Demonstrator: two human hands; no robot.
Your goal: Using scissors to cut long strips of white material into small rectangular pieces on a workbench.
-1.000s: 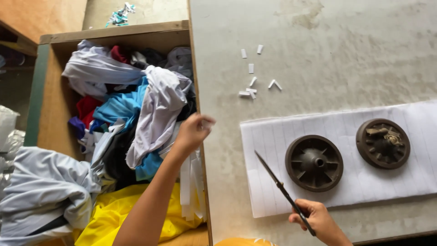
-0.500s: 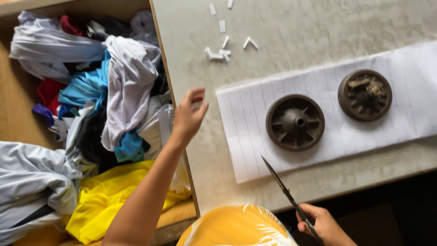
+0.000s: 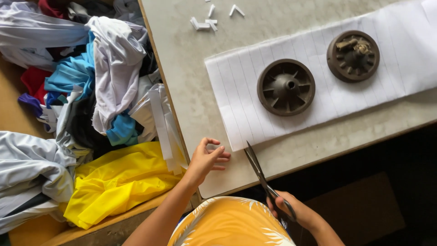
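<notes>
Held scissors [image 3: 261,175] at paper sheet [image 3: 318,73] edge on bench [image 3: 191,68].
Right hand [image 3: 293,212] grip closed round scissor handles; left hand [image 3: 207,159] loosely curled, empty, beside sheet corner.

Single head cam, looking steeply down, close range: grey worn tabletop [image 3: 195,68] right, wooden crate of mixed-colour cloth scraps [image 3: 91,91] left, wearer's yellow patterned shirt [image 3: 227,223] at bottom edge.

No packages, labels, signs or screens appear anywhere in view.
</notes>
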